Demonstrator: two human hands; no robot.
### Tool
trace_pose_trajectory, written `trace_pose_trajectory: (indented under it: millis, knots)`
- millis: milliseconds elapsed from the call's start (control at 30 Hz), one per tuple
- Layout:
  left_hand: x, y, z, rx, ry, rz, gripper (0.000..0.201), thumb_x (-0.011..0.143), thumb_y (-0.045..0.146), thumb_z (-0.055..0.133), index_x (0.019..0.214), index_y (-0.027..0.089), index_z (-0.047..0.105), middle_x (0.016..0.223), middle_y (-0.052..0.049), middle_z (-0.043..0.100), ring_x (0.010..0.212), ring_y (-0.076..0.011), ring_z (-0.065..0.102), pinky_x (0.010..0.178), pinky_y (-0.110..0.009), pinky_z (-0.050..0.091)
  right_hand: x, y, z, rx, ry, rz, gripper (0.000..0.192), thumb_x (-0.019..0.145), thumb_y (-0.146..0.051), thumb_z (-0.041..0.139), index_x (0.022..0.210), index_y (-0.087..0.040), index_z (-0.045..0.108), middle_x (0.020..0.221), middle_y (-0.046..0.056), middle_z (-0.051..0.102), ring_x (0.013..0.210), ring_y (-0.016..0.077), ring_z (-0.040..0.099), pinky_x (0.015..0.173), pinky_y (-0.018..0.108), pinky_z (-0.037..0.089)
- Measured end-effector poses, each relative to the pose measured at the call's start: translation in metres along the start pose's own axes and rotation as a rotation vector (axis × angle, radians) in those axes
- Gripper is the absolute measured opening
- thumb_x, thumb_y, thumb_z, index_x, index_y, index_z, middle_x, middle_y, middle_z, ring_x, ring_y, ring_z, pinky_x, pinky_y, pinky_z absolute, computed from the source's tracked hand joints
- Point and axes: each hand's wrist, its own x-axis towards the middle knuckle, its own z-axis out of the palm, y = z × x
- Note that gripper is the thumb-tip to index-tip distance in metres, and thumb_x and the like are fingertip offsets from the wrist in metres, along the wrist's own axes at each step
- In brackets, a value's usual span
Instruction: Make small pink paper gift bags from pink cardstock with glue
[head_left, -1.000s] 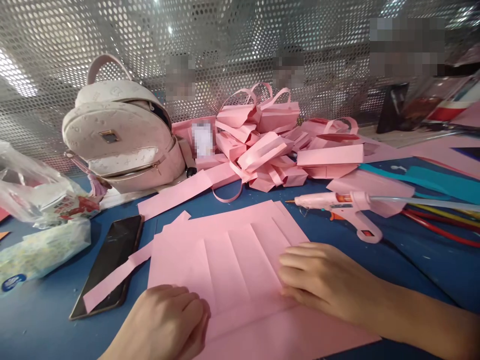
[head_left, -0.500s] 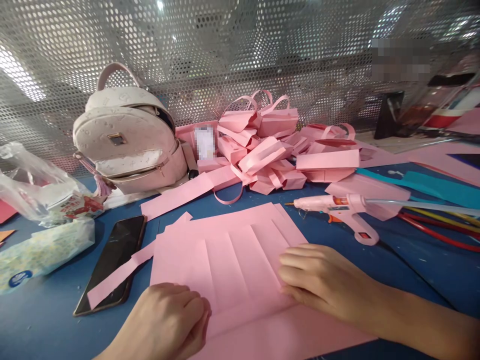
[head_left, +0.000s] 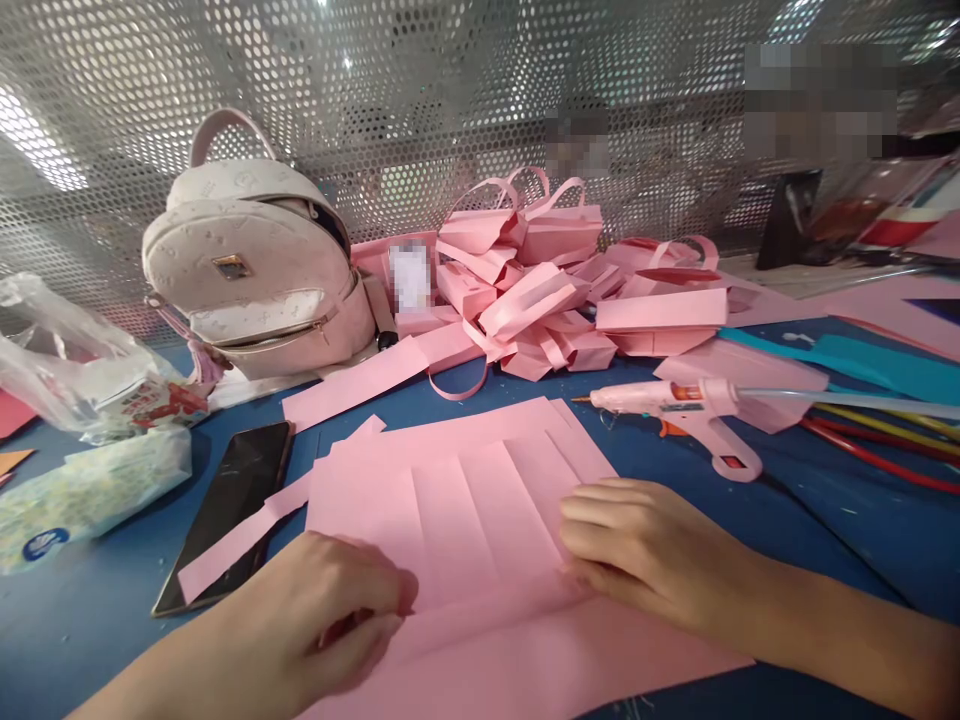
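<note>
A pink paper sheet (head_left: 465, 640) with several parallel creases lies in front of me, its near part folded along a line across it. At the left end of that fold, my left hand (head_left: 330, 610) is closed, thumb and fingertips pinching the paper. My right hand (head_left: 645, 560) grips the fold's right end with curled fingers, the thumb hidden beneath them. More pink sheets show under the far edge. Narrow pink paper strips (head_left: 232, 555) stick out to the left, one crossing a black phone (head_left: 244, 470).
A pink glue gun (head_left: 694, 405) lies at right, its cord trailing toward me. Pink paper bags (head_left: 532, 290) are heaped at the back, beside a pale backpack (head_left: 255, 270). A tissue pack (head_left: 97, 495) and plastic bag (head_left: 60, 350) are at left. Perforated metal (head_left: 450, 90) closes the far side.
My left hand has moved up and slightly forward along the paper, and its thumb now shows. My right hand stays nearly in place. The view has shifted slightly.
</note>
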Motion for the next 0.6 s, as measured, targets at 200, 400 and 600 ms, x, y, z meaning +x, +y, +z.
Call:
trace_pose_trajectory:
  millis: [200,400,600]
  knots:
    - [-0.003,-0.001,0.001,0.024,0.038,0.052,0.023,0.096,0.012,0.039,0.083,0.022,0.056,0.072,0.002,0.062,0.065,-0.0126,0.058,0.064,-0.020,0.041,0.000,-0.002,-0.001,-0.015,0.022,-0.004,0.047,0.108,-0.043,0.034,0.070,-0.021,0.048,0.069,-0.001,0.053,0.063,0.0150,0.045,0.059,0.031,0.028]
    - [-0.006,0.000,0.005,0.079,-0.002,0.052,0.021,0.100,0.015,0.040,0.090,0.023,0.057,0.082,0.001,0.067,0.074,-0.0154,0.063,0.070,-0.023,0.040,-0.001,-0.001,0.000,-0.023,0.004,-0.006,0.046,0.109,-0.043,0.033,0.071,-0.021,0.048,0.070,-0.001,0.053,0.063,0.0152,0.046,0.059,0.031,0.027]
    - [-0.005,-0.005,0.020,0.225,-0.059,0.057,0.017,0.093,0.010,0.043,0.089,0.025,0.051,0.083,0.003,0.066,0.069,-0.0170,0.059,0.062,-0.030,0.033,0.001,-0.001,-0.001,-0.035,-0.003,-0.029,0.043,0.108,-0.039,0.036,0.071,-0.021,0.048,0.069,-0.002,0.053,0.063,0.0150,0.046,0.059,0.031,0.028]
